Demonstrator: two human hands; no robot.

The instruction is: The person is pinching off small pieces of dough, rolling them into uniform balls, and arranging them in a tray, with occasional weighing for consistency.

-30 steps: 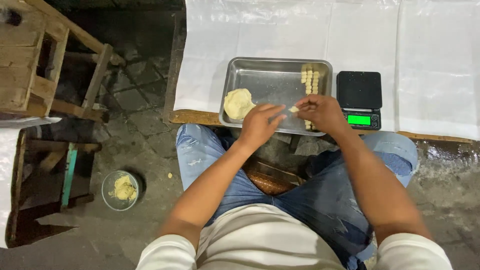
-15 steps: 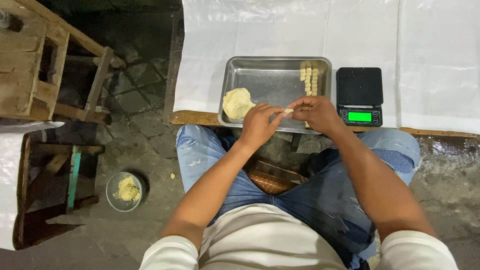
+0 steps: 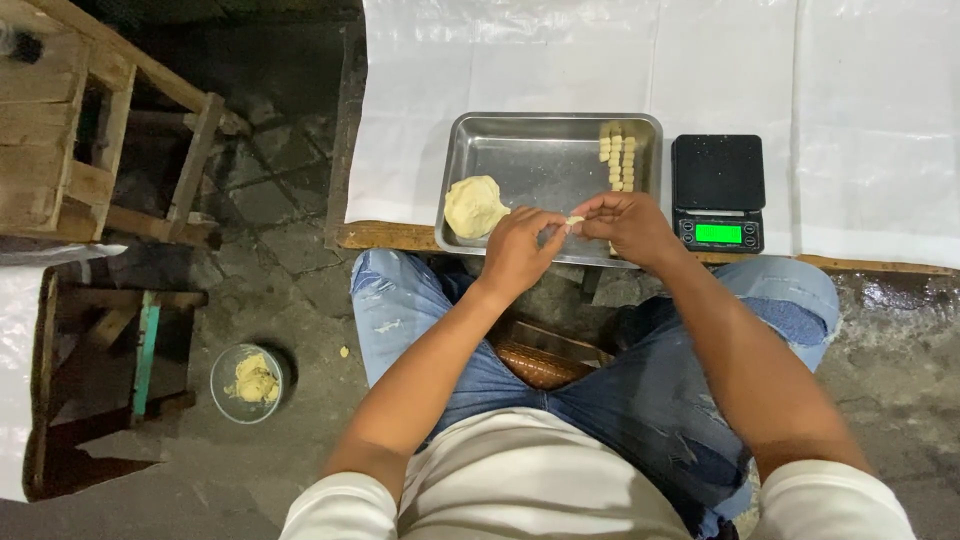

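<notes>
A small pale piece of dough (image 3: pixel 573 221) is pinched between the fingertips of my left hand (image 3: pixel 517 250) and my right hand (image 3: pixel 627 222), just above the near rim of a steel tray (image 3: pixel 540 165). In the tray lies a flattened lump of yellow dough (image 3: pixel 474 205) at the near left. Several small dough pieces (image 3: pixel 617 156) stand in rows at the tray's far right.
A black digital scale (image 3: pixel 718 192) with a lit green display sits right of the tray on white plastic sheeting (image 3: pixel 870 110). A small bowl with dough scraps (image 3: pixel 249 381) rests on the floor at left. Wooden frames (image 3: pixel 70 130) stand at far left.
Both hands have shifted slightly while working the small dough piece between their fingertips. The tray, scale and bowl have stayed in place.
</notes>
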